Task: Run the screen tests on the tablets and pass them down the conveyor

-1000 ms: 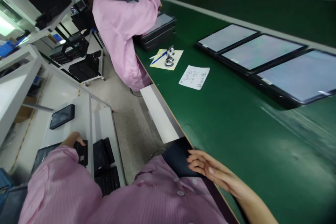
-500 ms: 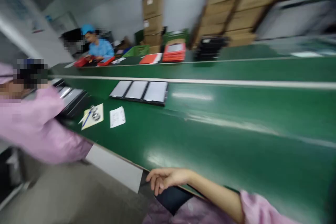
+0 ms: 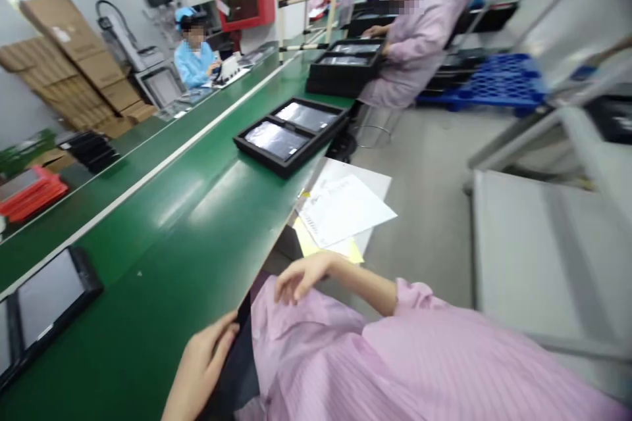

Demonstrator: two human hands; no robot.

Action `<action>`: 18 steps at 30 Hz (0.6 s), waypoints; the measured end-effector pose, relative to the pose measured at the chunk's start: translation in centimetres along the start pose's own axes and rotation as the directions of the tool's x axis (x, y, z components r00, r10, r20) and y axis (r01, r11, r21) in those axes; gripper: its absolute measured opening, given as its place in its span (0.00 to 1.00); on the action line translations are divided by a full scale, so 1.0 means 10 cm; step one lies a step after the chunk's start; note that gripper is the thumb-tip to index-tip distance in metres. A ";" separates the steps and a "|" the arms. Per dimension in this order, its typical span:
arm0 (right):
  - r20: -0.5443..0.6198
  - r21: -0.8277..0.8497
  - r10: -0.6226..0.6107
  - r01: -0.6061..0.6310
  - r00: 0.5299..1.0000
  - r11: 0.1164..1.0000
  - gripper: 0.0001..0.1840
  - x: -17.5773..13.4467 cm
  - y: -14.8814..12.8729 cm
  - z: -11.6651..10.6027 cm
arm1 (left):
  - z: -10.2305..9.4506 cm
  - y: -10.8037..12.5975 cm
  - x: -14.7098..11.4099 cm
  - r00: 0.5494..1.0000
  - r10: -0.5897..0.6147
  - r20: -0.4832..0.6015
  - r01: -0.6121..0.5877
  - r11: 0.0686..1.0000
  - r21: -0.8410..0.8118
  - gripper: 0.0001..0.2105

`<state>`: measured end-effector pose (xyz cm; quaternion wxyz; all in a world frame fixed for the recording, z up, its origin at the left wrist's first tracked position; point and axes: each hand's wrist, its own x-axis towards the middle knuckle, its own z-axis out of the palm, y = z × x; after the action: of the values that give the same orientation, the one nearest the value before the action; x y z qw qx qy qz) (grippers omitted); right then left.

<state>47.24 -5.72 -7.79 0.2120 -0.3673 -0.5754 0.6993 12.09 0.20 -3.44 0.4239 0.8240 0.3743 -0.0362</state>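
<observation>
My left hand (image 3: 205, 354) rests on the near edge of the green table (image 3: 207, 243), with its fingers draped loosely over the edge and nothing visible in them. My right hand (image 3: 306, 274) hangs over my lap, close to the table edge, its fingers apart and slightly bent, holding nothing. Ahead on the table lies a black tray (image 3: 284, 164) with two shiny screen-like panels in it. At the left, another black tray (image 3: 89, 270) with grey panels is cut off by the frame.
White papers (image 3: 345, 210) stick out beside the table edge. Farther on, a person in pink (image 3: 419, 33) sits by stacked black trays (image 3: 340, 79). A person in blue (image 3: 192, 62) works across the table. A grey cart (image 3: 538, 256) and a blue pallet (image 3: 508, 82) stand at the right.
The view has swung far to the right. My right hand and the two-panel tray have come into view; the three-panel tray has shifted to the left edge. My left hand remains at the table edge.
</observation>
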 end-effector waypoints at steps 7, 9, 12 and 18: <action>-0.949 -0.061 0.085 -0.439 0.304 0.896 0.20 -1.32 0.52 -1.08 | 0.98 1.24 1.55 0.924 0.364 0.114 -0.375 0.922 0.095 0.18; -0.972 -0.073 0.043 -0.474 0.231 0.877 0.23 -1.27 0.59 -1.35 | 1.33 1.44 1.96 0.948 0.310 0.076 -0.318 0.937 0.144 0.19; -0.974 -0.087 0.026 -0.481 0.224 0.872 0.20 -1.05 0.67 -1.65 | 1.71 1.55 2.42 0.979 0.204 -0.024 -0.197 0.965 0.173 0.25; -0.986 -0.036 0.018 -0.312 0.168 0.949 0.11 -0.95 0.94 -1.80 | 2.11 1.44 2.56 0.977 0.160 -0.144 -0.132 0.973 0.187 0.39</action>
<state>68.09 -3.18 -15.46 0.4071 -0.8094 -0.3407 0.2512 45.23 -5.28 -16.88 0.3196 0.8839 0.3403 0.0273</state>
